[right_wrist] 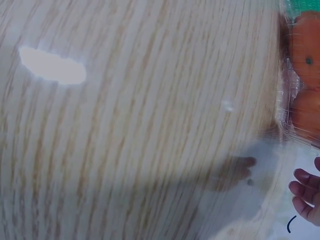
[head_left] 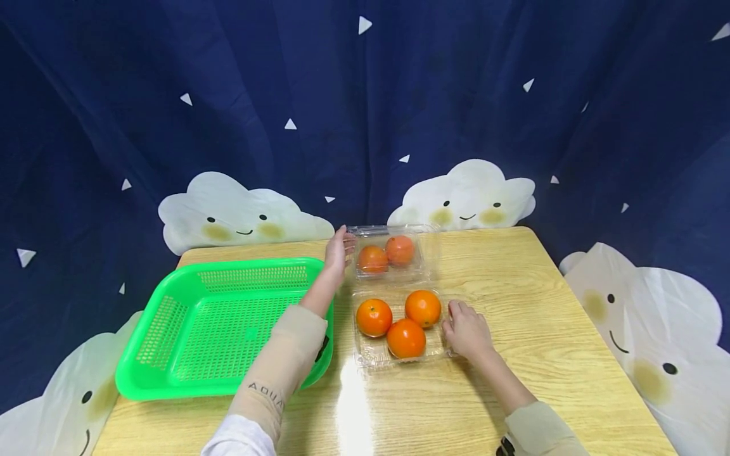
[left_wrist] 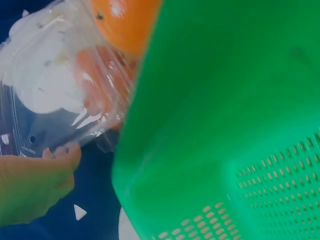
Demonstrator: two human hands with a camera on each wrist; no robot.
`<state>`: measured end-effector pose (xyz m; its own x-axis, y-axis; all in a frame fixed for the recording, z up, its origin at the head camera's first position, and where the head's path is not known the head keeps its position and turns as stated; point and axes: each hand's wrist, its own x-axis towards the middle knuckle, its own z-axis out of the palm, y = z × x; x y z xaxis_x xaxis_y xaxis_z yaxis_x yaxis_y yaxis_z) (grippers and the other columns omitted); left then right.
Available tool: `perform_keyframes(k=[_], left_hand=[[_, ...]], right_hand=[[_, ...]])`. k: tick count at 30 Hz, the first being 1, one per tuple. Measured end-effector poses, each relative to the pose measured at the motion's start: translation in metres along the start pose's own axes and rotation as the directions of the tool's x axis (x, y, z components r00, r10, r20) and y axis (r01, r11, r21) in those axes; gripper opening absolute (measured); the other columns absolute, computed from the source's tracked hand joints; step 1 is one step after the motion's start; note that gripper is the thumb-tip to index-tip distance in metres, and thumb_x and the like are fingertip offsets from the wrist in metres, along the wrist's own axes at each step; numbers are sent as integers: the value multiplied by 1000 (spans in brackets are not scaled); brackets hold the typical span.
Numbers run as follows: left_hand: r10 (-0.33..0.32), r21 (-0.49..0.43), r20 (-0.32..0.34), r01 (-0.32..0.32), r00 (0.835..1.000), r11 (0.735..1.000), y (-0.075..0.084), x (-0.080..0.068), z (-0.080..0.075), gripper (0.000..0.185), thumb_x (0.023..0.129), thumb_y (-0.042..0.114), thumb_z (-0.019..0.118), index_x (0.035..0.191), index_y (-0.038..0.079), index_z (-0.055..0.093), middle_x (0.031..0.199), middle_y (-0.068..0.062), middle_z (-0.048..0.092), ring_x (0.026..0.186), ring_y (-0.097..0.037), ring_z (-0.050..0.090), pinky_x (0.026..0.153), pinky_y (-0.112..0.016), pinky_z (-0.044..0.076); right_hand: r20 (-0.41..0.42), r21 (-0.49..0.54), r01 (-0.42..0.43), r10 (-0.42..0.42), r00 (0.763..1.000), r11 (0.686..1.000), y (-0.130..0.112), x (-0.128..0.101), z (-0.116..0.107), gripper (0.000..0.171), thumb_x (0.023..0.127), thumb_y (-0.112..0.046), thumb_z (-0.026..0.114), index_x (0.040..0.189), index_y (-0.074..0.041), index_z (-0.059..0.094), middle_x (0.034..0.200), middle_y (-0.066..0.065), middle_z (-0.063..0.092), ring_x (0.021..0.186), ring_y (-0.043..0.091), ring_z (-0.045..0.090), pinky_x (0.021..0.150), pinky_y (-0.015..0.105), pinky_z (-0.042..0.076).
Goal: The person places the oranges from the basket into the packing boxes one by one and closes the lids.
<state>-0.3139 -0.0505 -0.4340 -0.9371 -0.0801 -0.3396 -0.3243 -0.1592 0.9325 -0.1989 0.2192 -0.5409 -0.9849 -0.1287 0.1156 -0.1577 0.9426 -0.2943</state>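
- Green basket (head_left: 188,354), lower left of the head view: sits on the wooden table (head_left: 542,304), nothing inside; best left where it is, just left of the clamshell.
- Left hand (head_left: 339,250), centre of the frame: fingers lightly curled against the left edge of the raised clear lid (head_left: 393,253). Left wrist view: fingertips (left_wrist: 60,152) pinch the lid's rim. Advised: keep the hold at the rim, swing the lid fully back, avoid crushing the thin plastic.
- Clamshell tray (head_left: 371,358), centre, below the lid: holds three oranges (head_left: 406,337), all loose, touching or nearly so. The orange shapes in the lid look like reflections; cannot tell for sure.
- Right hand (head_left: 466,329), right of centre: rests knuckles-up against the tray's right edge, fingers bent, steadying it; whether it grips the rim, cannot tell. Advised: press down lightly to stop the tray sliding.
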Motion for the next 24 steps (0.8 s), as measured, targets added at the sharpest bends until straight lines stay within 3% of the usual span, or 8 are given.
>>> perform_keyframes(k=[2, 3, 5, 7, 9, 10, 18, 24], left_hand=[[-8, -15, -38, 8, 999, 1000, 19, -32, 7, 44, 96, 35, 31, 111, -2, 51, 114, -15, 56, 112, -29, 47, 94, -39, 34], [22, -51, -34, -24, 999, 998, 3, -13, 4, 42, 95, 37, 36, 103, 1, 53, 106, -12, 59, 105, -26, 51, 91, -36, 36], [38, -77, -73, -43, 997, 996, -1, -11, 8, 37, 94, 37, 39, 95, 3, 52, 101, -10, 57, 103, -26, 51, 92, -36, 37], [68, -116, -96, -79, 993, 990, -16, 6, 9, 35, 92, 39, 43, 89, 5, 50, 99, -11, 55, 103, -28, 51, 96, -38, 36], [100, -127, -119, -115, 988, 985, -16, 0, 13, 29, 93, 35, 43, 81, 9, 46, 92, -7, 50, 97, -26, 50, 94, -37, 37], [90, -106, -148, -107, 985, 989, 0, -26, 18, 26, 94, 31, 41, 81, 8, 45, 94, -8, 48, 99, -27, 48, 97, -39, 34], [199, 3, -232, -204, 952, 979, -12, -49, 23, 19, 85, 21, 37, 85, 6, 48, 88, -7, 45, 85, -21, 42, 75, -29, 34], [271, -12, -249, -283, 930, 959, -23, -64, 25, 25, 87, 18, 34, 95, 0, 50, 88, -6, 45, 85, -23, 43, 78, -30, 36]], right_hand=[[-2, 3, 3, -3, 1000, 1000, 0, 0, 0, 19, 83, -22, 55, 92, -7, 48, 82, 6, 49, 79, 26, 50, 68, 44, 41], [-3, 6, 4, -4, 1000, 1000, 0, 0, -1, 18, 83, -21, 55, 92, -7, 48, 81, 6, 48, 78, 26, 50, 67, 44, 41], [-3, 15, 5, -5, 1000, 1000, 0, 0, -1, 17, 83, -21, 56, 90, -7, 48, 80, 5, 48, 76, 25, 49, 66, 43, 41], [-6, 31, 4, -4, 1000, 1000, 0, 0, 0, 16, 82, -20, 56, 89, -8, 47, 80, 5, 47, 75, 24, 49, 65, 42, 41], [-13, 54, 2, -1, 1000, 999, 1, 0, 1, 15, 82, -19, 56, 87, -8, 47, 79, 4, 47, 74, 23, 48, 64, 41, 40], [-18, 68, 2, -1, 1000, 998, 2, 0, 1, 15, 81, -18, 56, 86, -9, 46, 78, 4, 46, 72, 22, 47, 63, 40, 40], [-8, 249, -63, 68, 998, 966, 4, -1, 4, 17, 78, -13, 59, 80, -11, 43, 71, 3, 42, 60, 18, 40, 52, 29, 33], [29, 380, -140, 140, 990, 914, 2, -1, 2, 19, 77, -12, 61, 91, -7, 50, 78, 5, 50, 64, 16, 45, 55, 28, 38]])
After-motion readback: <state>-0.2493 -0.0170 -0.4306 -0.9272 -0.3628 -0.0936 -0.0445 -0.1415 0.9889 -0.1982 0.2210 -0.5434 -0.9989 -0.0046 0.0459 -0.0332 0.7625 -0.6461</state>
